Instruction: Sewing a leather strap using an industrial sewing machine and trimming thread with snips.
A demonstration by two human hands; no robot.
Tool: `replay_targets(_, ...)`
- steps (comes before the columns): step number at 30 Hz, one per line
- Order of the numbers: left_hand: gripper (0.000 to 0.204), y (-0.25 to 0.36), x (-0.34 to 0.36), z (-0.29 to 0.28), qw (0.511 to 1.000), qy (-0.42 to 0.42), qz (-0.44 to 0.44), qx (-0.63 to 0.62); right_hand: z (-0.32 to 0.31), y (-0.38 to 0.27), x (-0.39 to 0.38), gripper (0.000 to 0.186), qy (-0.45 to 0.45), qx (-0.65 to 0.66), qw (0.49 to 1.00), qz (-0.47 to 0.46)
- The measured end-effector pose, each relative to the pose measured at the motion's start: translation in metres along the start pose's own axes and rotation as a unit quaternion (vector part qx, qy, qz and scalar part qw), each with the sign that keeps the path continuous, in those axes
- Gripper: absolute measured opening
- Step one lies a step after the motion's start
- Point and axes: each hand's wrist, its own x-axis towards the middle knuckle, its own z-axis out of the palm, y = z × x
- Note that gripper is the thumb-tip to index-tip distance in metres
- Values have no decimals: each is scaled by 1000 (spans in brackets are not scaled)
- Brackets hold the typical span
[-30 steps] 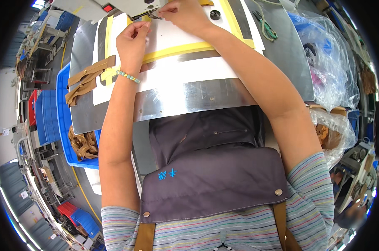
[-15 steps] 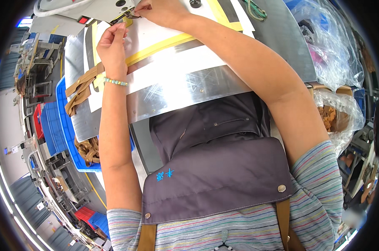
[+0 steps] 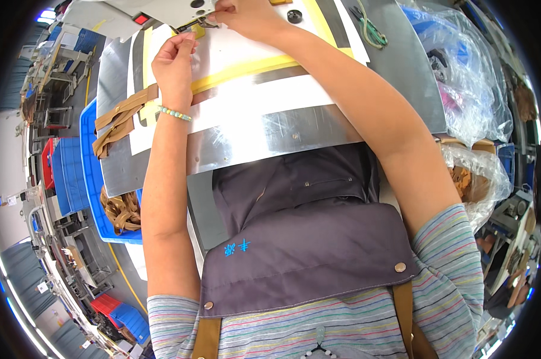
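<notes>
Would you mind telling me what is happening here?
Someone has the right hand at a dark metal fitting by the pale machine, with the left hand, fingers curled, close by. Whether either holds anything is unclear. Brown strips lie at the left edge of the metal table, beside a blue bin holding more.

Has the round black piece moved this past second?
No, no visible shift: the round black piece stays just left of the right-hand yellow tape strip.
</notes>
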Motion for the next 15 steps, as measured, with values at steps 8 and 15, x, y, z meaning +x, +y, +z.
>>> replay_targets(8, 14, -2, 0, -1, 1000, -20, -14, -5, -7, 13, 16, 26, -100, -113, 983, -103)
replay_targets(15, 16, -2, 1, -2, 999, -27, -9, -18, 5, 24, 9, 20, -52, -48, 994, -79)
